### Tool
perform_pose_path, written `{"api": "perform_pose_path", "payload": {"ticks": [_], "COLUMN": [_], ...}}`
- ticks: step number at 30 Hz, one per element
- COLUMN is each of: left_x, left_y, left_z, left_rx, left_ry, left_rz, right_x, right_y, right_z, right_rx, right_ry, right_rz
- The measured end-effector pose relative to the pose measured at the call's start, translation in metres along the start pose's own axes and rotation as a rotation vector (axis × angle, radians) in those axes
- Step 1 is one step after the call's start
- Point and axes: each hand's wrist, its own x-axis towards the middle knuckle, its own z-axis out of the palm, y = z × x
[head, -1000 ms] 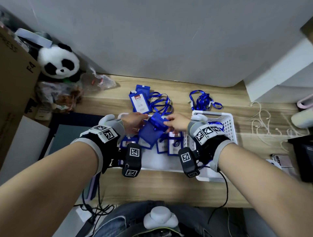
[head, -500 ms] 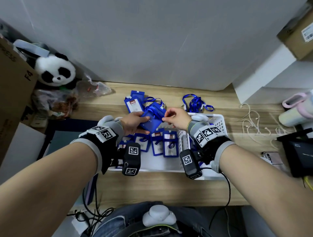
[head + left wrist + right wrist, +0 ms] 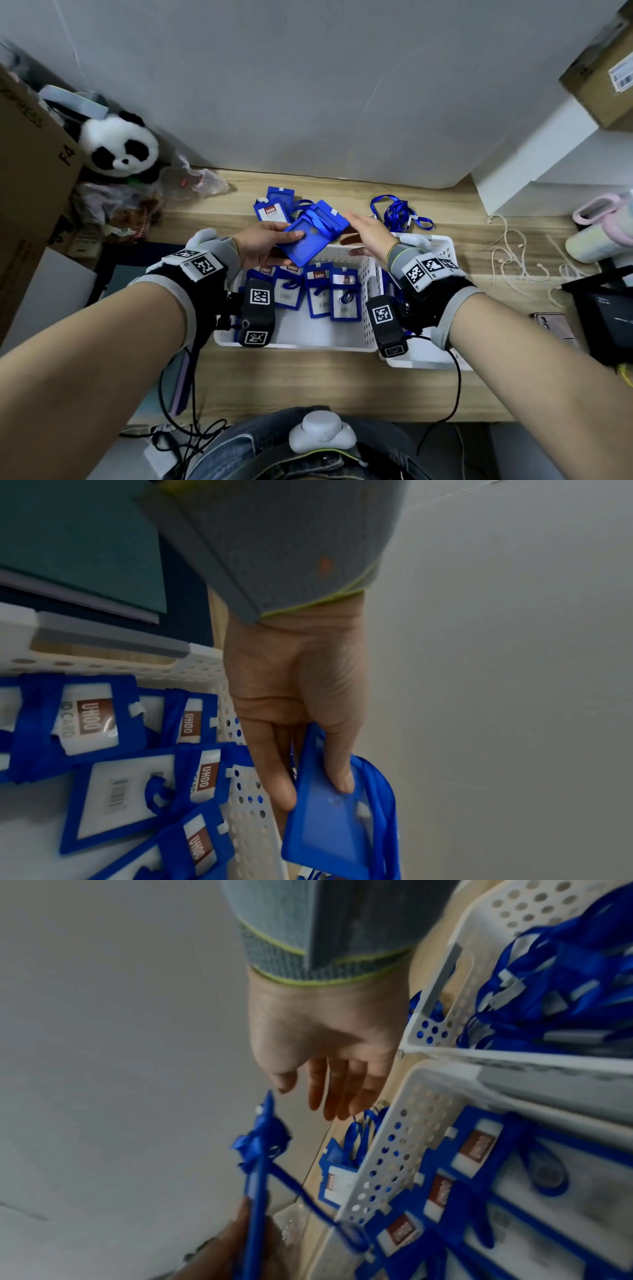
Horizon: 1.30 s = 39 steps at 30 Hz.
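My left hand [image 3: 270, 241] grips a blue badge holder [image 3: 311, 236] with a blue lanyard wound round it, thumb on top and fingers underneath. It is held tilted above the far edge of the left white basket [image 3: 301, 346]. In the left wrist view the thumb [image 3: 337, 772] presses the holder [image 3: 329, 829]. My right hand [image 3: 364, 229] is beside the holder's right end with straight fingers and holds nothing. In the right wrist view the right hand [image 3: 329, 1058] is apart from the edge-on holder [image 3: 257, 1191].
Several badge holders [image 3: 344, 296] lie in the left basket, and lanyards fill the right basket [image 3: 442, 246]. Wrapped holders [image 3: 270, 210] and a loose lanyard [image 3: 397, 212] lie on the desk behind. A panda plush [image 3: 120, 144], cardboard box [image 3: 30, 164], cup [image 3: 599, 233] and phone [image 3: 553, 323] flank the desk.
The holder has risen out of the basket and moved toward the back of the desk in my left hand. My right hand has let go of it and opened.
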Motion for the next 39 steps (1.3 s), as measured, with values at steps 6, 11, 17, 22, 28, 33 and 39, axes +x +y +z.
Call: {"api": "perform_pose_path", "payload": {"ticks": [6,11,17,22,28,33,39], "left_x": [-0.003,0.001,0.004,0.007,0.002,0.004,0.004], "left_y": [0.005,0.009,0.009,0.010,0.011,0.010,0.007], "left_z": [0.006,0.003,0.000,-0.008,-0.011,-0.008,-0.013], "left_rx": [0.215,0.356,0.448,0.206,0.166,0.322,0.314], "left_ry": [-0.142,-0.085,0.113,0.331,-0.023,-0.097,-0.151], "left_rz": [-0.110,-0.218,-0.109,0.009,-0.080,-0.159,-0.195], "right_x": [-0.002,-0.003,0.002,-0.003,0.010,0.004,-0.002], "right_y": [-0.012,-0.012,-0.003,0.005,0.006,-0.004,-0.004], "right_z": [0.006,0.020,0.021,0.005,0.008,0.012,0.017], "right_rx": [0.235,-0.556,-0.725,-0.743,-0.205,-0.203,-0.371], "right_ry": [-0.385,-0.156,-0.111,-0.117,-0.046,-0.192,-0.329], "right_rz": [0.086,-0.105,0.011,0.147,-0.018,0.125,-0.001]}}
